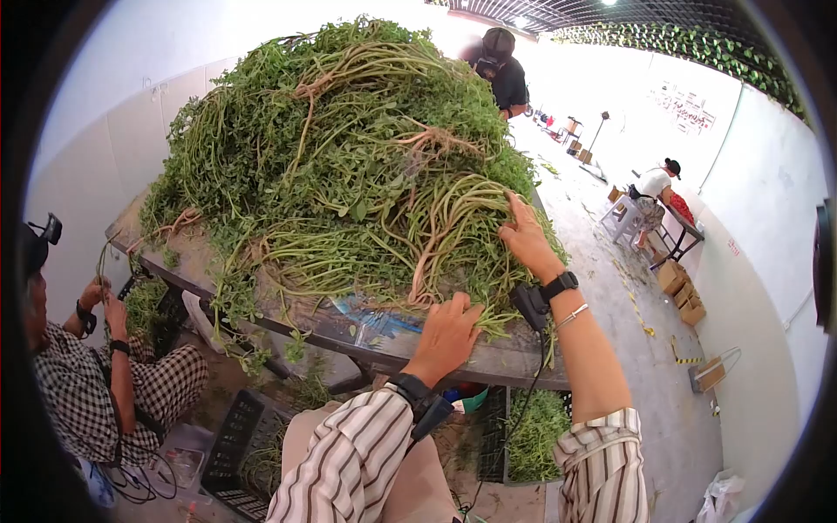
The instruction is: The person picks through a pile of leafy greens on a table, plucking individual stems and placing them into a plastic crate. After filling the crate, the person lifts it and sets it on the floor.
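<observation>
A tall heap of leafy green plants with pale roots and stems covers the dark table. At the table's near edge, my left hand rests on the stems, its fingers bent down; what lies under its fingertips is hidden. Farther right, my right hand lies against the right side of the heap, index finger stretched toward the curved stems and thumb apart. A reddish root points down between the two hands. Black straps circle both wrists.
Black crates stand below the table, one at the left and one with greens at the right. A co-worker in checks sits at the left, holding stems. Another person stands behind the heap; a third sits far right near cardboard boxes.
</observation>
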Action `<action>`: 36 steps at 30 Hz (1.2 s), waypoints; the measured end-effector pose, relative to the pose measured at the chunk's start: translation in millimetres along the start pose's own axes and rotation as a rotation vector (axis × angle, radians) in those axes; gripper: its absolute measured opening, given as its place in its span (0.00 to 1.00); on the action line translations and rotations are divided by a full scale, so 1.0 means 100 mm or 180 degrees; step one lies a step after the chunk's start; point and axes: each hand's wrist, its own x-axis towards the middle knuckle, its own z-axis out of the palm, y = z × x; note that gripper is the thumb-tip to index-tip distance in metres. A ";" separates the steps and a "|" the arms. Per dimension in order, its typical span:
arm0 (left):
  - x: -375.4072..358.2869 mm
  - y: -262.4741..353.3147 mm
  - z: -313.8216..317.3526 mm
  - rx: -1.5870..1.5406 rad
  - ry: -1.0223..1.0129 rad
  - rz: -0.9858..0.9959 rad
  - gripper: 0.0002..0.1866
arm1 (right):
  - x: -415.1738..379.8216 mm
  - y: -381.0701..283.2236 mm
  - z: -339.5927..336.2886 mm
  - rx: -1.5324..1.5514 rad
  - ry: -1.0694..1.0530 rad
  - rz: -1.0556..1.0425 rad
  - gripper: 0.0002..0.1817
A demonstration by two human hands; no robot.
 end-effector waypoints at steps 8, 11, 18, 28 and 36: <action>0.00 0.03 -0.03 -0.0101 -0.0052 -0.0114 0.21 | -0.45 0.08 -0.08 -0.0117 0.0651 -0.0514 0.20; 0.01 0.02 0.04 -0.0188 0.0326 -0.0006 0.18 | -0.75 0.08 -0.13 -0.0117 0.0532 -0.0272 0.19; 0.00 -0.02 0.08 -0.0082 0.0304 -0.0150 0.23 | -1.32 0.25 0.02 0.0192 0.0515 -0.0163 0.15; 0.01 0.03 -0.02 -0.0071 -0.0046 -0.0361 0.45 | -1.75 0.45 0.16 0.0016 0.0109 -0.0122 0.15; 0.02 0.07 -0.04 0.0152 -0.0290 -0.0422 0.40 | -1.77 0.49 0.16 -0.0084 0.0057 -0.0217 0.15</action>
